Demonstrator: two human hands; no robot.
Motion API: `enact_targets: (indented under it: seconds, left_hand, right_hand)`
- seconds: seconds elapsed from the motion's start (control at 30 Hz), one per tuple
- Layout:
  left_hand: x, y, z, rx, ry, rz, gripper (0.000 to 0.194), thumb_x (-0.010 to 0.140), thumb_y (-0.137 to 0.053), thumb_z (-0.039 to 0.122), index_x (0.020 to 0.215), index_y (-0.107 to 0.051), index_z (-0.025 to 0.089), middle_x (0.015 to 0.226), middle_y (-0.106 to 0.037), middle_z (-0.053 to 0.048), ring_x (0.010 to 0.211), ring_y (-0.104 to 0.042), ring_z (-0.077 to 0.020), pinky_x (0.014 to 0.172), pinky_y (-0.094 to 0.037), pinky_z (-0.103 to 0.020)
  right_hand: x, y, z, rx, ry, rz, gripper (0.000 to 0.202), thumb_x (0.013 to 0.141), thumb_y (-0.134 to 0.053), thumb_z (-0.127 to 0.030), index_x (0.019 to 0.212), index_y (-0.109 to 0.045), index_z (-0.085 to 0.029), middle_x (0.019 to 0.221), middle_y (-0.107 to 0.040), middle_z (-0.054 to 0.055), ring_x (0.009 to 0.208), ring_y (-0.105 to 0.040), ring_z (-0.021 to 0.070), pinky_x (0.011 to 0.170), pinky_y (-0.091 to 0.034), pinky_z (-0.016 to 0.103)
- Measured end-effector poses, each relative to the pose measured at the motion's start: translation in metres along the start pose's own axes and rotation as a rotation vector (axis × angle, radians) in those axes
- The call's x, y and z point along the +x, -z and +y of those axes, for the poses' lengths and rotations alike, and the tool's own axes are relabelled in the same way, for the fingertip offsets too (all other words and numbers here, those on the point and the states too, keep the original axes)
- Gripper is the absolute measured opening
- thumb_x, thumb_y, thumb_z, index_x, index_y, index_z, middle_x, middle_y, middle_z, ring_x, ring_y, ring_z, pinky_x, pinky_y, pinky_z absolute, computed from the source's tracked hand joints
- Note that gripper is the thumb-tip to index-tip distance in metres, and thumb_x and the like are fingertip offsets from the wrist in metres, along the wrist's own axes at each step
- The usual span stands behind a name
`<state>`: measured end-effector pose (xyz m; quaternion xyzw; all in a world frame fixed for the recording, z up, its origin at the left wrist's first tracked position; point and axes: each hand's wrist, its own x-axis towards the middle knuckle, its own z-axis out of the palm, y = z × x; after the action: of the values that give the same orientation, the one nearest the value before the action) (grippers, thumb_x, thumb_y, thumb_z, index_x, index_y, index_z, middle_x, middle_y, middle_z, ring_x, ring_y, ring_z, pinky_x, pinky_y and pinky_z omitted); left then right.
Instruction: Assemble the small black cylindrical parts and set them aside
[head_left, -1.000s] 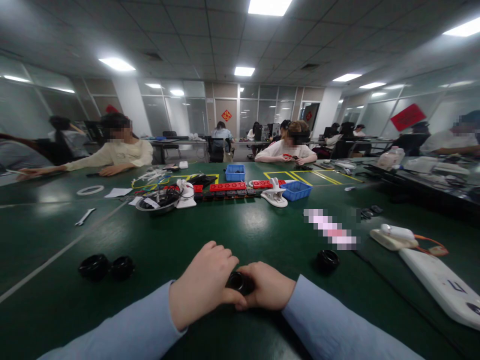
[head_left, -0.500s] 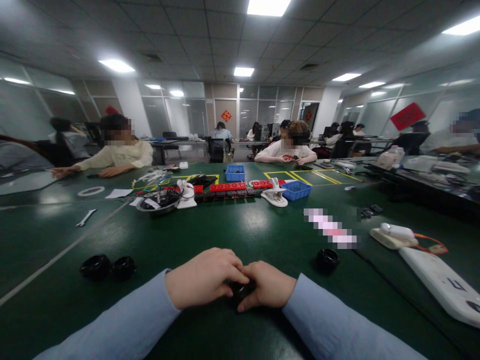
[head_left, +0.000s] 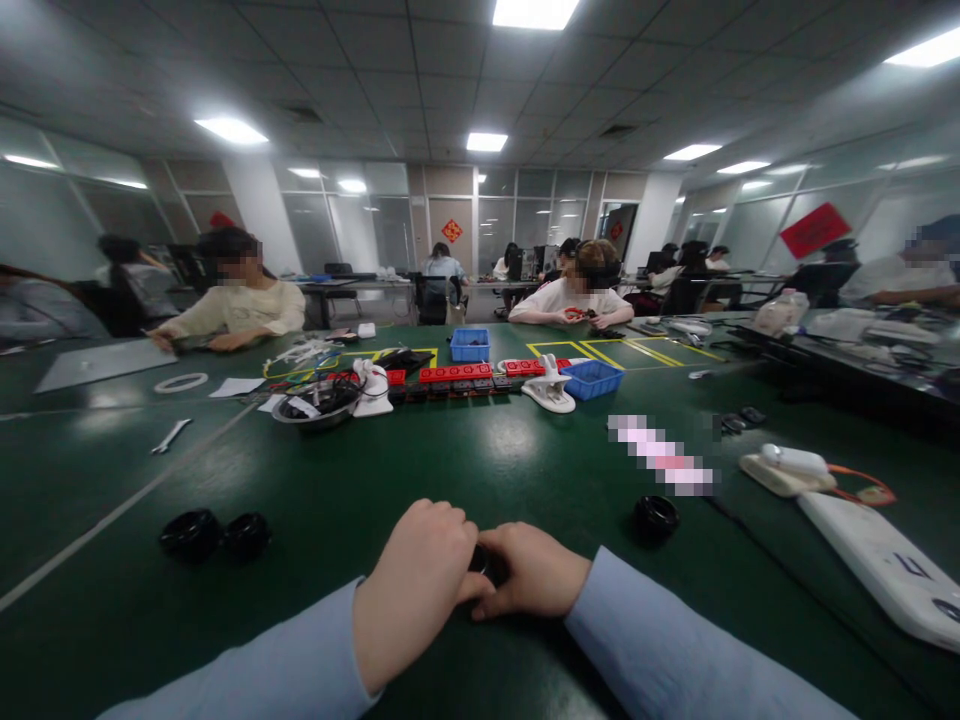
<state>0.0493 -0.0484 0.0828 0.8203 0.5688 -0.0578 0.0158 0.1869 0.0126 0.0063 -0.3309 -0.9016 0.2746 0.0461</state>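
Fingers (head_left: 507,540) bent round glossy black part (head_left: 491,566); smooth green tabletop (head_left: 337,480).

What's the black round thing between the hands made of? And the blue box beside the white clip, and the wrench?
Black piece: maybe plastic or metal; it looks dark and glossy with a bright glint, but it's mostly covered.
Blue box: probably plastic, with evenly coloured, slightly shiny walls.
Wrench: most likely metal, since it looks smooth and silvery.
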Motion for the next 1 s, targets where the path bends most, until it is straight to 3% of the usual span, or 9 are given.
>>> enact_targets:
  seconds: [0.13, 0.27, 0.53, 0.63, 0.73, 0.87, 1.0]
  left_hand:
    - [0.004, -0.008, 0.001, 0.031, 0.033, 0.058, 0.041, 0.074, -0.062, 0.05, 0.079, -0.066, 0.01, 0.08, -0.067, -0.012, 0.078, -0.062, -0.0289, 0.071, -0.045, -0.04]
    - [0.006, -0.013, 0.001, 0.047, -0.016, 0.072, 0.04, 0.072, -0.065, 0.05, 0.081, -0.064, 0.011, 0.076, -0.067, -0.01, 0.073, -0.062, -0.0284, 0.067, -0.046, -0.039]
    - [0.001, -0.003, -0.013, -0.036, -0.147, 0.114, 0.047, 0.062, -0.071, 0.055, 0.084, -0.063, 0.014, 0.082, -0.064, -0.007, 0.078, -0.058, -0.0261, 0.069, -0.045, -0.039]
    - [-0.003, 0.004, -0.025, -0.131, -0.327, 0.138, 0.041, 0.065, -0.074, 0.043, 0.097, -0.061, 0.021, 0.096, -0.063, -0.003, 0.088, -0.056, -0.0233, 0.077, -0.043, -0.036]
    - [-0.004, 0.007, -0.034, -0.177, -0.475, 0.06, 0.036, 0.07, -0.074, 0.026, 0.103, -0.06, 0.028, 0.102, -0.064, 0.001, 0.095, -0.056, -0.0197, 0.082, -0.041, -0.031]
    - [-0.001, 0.005, -0.036, -0.157, -0.49, 0.008, 0.026, 0.075, -0.069, 0.019, 0.1, -0.062, 0.025, 0.094, -0.067, 0.001, 0.091, -0.058, -0.0186, 0.079, -0.042, -0.028]
    - [0.001, 0.003, -0.033, -0.138, -0.459, 0.009, 0.029, 0.074, -0.069, 0.019, 0.101, -0.062, 0.026, 0.095, -0.067, 0.0, 0.091, -0.058, -0.0194, 0.077, -0.043, -0.028]
  right_hand:
    - [0.001, 0.0, 0.0, -0.025, 0.006, 0.002, 0.043, 0.058, -0.072, -0.048, 0.088, -0.062, -0.018, 0.071, -0.062, 0.0, 0.06, -0.054, 0.0151, 0.051, -0.033, 0.022]
    - [0.0, 0.001, 0.002, 0.036, 0.083, 0.024, 0.044, 0.06, -0.072, -0.044, 0.095, -0.061, -0.021, 0.079, -0.063, 0.0, 0.068, -0.056, 0.0158, 0.057, -0.037, 0.022]
    - [-0.001, 0.003, 0.002, 0.12, 0.03, -0.022, 0.037, 0.06, -0.073, -0.043, 0.086, -0.065, -0.019, 0.075, -0.064, -0.001, 0.067, -0.057, 0.0162, 0.055, -0.037, 0.021]
    - [-0.001, 0.004, 0.003, 0.116, 0.057, -0.026, 0.039, 0.06, -0.073, -0.041, 0.093, -0.066, -0.021, 0.079, -0.065, -0.001, 0.069, -0.058, 0.0165, 0.057, -0.038, 0.022]
    - [-0.001, 0.005, 0.003, 0.109, 0.086, -0.026, 0.044, 0.059, -0.074, -0.039, 0.099, -0.065, -0.024, 0.079, -0.065, -0.002, 0.069, -0.058, 0.0159, 0.058, -0.038, 0.022]
    - [-0.002, 0.007, 0.003, 0.105, 0.081, -0.033, 0.04, 0.06, -0.073, -0.039, 0.096, -0.065, -0.023, 0.076, -0.064, -0.002, 0.068, -0.058, 0.0154, 0.058, -0.038, 0.021]
    - [-0.004, 0.008, 0.0, 0.085, 0.072, -0.036, 0.038, 0.06, -0.074, -0.038, 0.094, -0.065, -0.023, 0.077, -0.064, -0.002, 0.069, -0.058, 0.0156, 0.059, -0.039, 0.022]
